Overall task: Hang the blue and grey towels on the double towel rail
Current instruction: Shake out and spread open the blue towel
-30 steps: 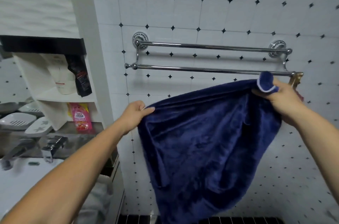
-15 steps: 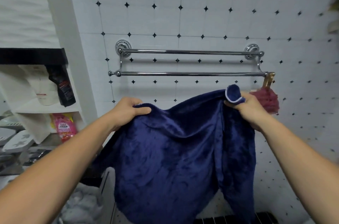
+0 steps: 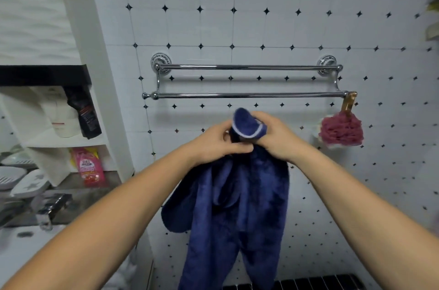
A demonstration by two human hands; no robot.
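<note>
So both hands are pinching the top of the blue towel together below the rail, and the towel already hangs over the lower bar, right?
Not quite. The head view shows both bars of the double towel rail bare. The blue towel hangs below it, bunched between the left hand and right hand.

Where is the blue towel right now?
In the head view the blue towel hangs at centre, bunched between the left hand and right hand, below the lower bar of the double towel rail.

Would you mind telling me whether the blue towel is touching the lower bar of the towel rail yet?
Apart. The head view shows white tile between the blue towel and the lower bar.
</note>
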